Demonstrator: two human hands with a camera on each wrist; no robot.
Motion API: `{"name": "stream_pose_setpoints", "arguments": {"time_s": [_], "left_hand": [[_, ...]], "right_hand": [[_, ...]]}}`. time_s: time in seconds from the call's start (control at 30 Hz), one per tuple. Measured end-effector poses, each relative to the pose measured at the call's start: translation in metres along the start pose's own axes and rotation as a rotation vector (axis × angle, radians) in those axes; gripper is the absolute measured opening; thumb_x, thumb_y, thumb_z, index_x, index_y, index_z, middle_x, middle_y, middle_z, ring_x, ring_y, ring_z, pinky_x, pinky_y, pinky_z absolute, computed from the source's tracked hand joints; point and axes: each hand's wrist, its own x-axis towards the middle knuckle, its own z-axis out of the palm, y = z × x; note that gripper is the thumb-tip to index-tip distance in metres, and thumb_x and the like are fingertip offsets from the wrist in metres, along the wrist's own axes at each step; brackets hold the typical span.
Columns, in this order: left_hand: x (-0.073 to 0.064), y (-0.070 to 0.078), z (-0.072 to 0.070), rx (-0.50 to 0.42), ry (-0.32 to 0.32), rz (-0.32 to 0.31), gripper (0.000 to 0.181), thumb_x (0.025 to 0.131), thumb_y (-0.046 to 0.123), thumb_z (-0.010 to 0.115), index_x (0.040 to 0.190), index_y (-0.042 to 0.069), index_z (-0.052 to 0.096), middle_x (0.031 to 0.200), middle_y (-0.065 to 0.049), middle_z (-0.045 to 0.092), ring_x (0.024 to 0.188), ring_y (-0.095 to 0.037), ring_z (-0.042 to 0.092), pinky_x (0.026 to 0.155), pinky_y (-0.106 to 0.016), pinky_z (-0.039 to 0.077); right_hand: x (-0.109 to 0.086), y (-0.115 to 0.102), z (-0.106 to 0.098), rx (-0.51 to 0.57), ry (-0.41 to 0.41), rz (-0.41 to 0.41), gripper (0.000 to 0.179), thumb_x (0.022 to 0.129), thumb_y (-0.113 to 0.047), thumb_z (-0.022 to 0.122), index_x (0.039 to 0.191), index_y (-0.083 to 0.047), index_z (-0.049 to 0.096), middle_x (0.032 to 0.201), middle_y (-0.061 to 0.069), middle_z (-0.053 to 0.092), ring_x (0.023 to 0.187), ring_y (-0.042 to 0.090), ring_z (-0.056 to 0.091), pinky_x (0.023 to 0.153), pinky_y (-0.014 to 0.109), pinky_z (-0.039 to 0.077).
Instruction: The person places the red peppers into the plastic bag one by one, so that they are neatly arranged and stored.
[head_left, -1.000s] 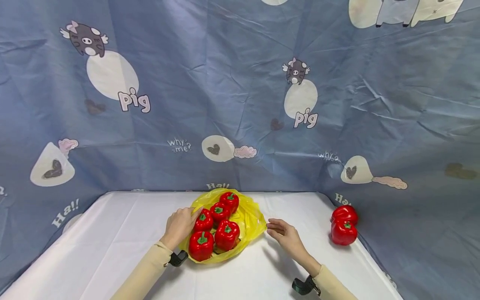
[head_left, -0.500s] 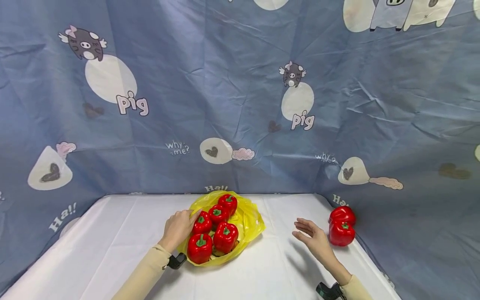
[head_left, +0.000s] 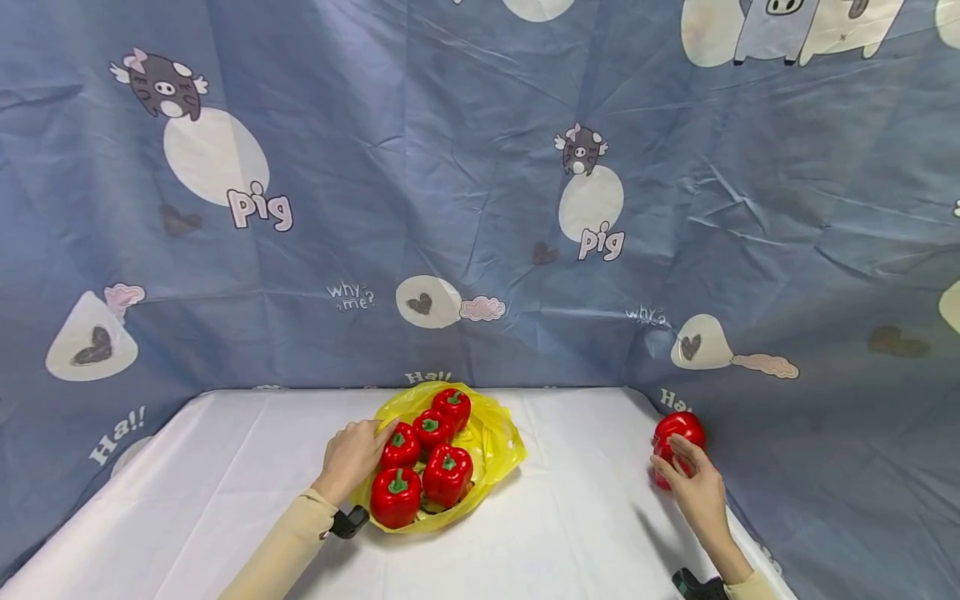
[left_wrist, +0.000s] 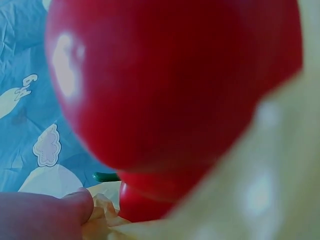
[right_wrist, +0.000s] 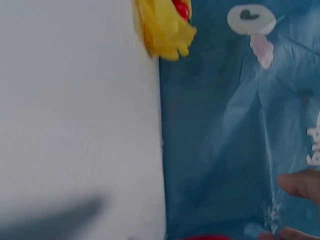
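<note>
While the left hand (head_left: 351, 457) pinches a yellow plastic bag (head_left: 492, 443), the spread right hand (head_left: 702, 497), misgripping, could roll the adjacent glossy red pepper (head_left: 662, 481).

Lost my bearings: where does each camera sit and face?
Head: on the head, facing forward and down at the white table; left grip, right grip, sleeves show.
Left wrist: on that wrist, facing a red pepper close up; left grip partly visible.
Right wrist: on that wrist, facing table and blue curtain, image sideways; right grip partly visible.
Shared: head and right wrist both show the yellow bag.
</note>
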Motion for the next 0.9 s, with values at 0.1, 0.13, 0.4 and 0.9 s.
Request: {"name": "stream_pose_setpoints", "arguments": {"time_s": [0.1,0.13,0.4,0.9], "left_hand": [[0.002,-0.001,-0.002,-0.011,-0.022,-0.014,0.047,0.097,0.035,0.056,0.057,0.015,0.043,0.049,0.004,0.031,0.041,-0.013,0.035,0.042,-0.027,0.027],[0.002,-0.001,-0.003,-0.012,-0.026,-0.019,0.045,0.097,0.034,0.057,0.058,0.014,0.046,0.049,0.004,0.033,0.041,-0.013,0.036,0.042,-0.027,0.028],[0.008,-0.003,-0.017,-0.026,0.063,-0.039,0.028,0.093,0.029,0.063,0.102,0.004,0.074,0.060,-0.006,0.062,0.043,-0.013,0.048,0.040,-0.028,0.035],[0.015,0.003,-0.027,-0.067,0.101,-0.057,0.025,0.091,0.025,0.065,0.100,0.004,0.075,0.057,-0.004,0.057,0.044,-0.013,0.048,0.039,-0.028,0.034]], "right_hand": [[0.002,0.006,-0.009,-0.057,0.096,0.037,0.066,0.084,-0.024,0.076,0.139,-0.004,0.047,0.141,0.020,0.050,0.129,0.023,0.050,0.100,0.015,0.039],[0.002,0.009,-0.012,-0.078,0.119,0.050,0.070,0.084,-0.027,0.076,0.141,-0.004,0.044,0.143,0.021,0.047,0.132,0.031,0.046,0.105,0.022,0.038],[0.011,0.034,-0.014,-0.245,0.091,0.194,0.104,0.081,-0.042,0.074,0.149,0.009,0.014,0.147,0.034,0.030,0.134,0.051,0.031,0.107,0.062,0.026],[0.010,0.052,0.007,-0.296,0.042,0.170,0.087,0.081,-0.044,0.074,0.134,0.013,0.036,0.129,0.036,0.047,0.118,0.050,0.048,0.094,0.061,0.039]]}}
